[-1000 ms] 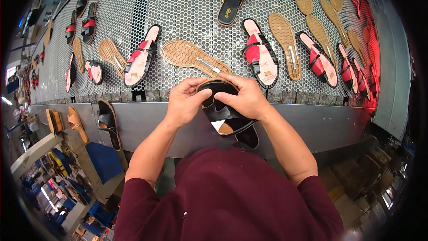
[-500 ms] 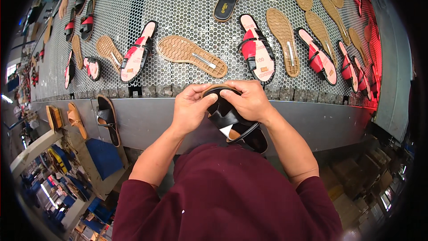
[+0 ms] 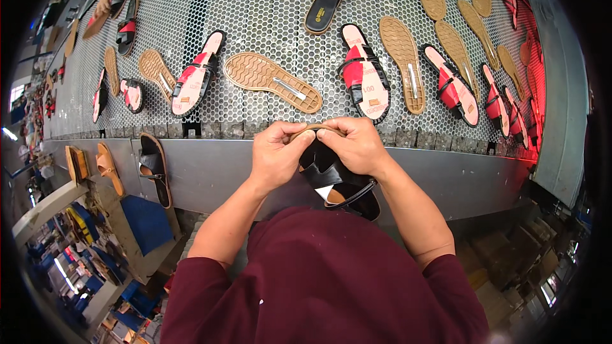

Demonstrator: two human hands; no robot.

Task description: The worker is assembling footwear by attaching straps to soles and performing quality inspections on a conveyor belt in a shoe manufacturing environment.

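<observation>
Both hands meet just off the near edge of the perforated conveyor [image 3: 268,0], held over its grey metal side panel [image 3: 210,172]. The left hand [image 3: 275,156] and the right hand [image 3: 357,146] are each closed in a pinch on the toe end of a black strapped sandal [image 3: 335,178], thumbs and fingertips pressing along its tan sole rim, while the heel end hangs down toward the person's maroon shirt [image 3: 325,280]. The sandal looks light and bendable, its straps soft and its sole edge firmer, so the rim is probably the surest place to grip it. On the conveyor's near edge, just beyond the hands, lie a tan sole [image 3: 273,81] and a red-strapped sandal [image 3: 363,71]
</observation>
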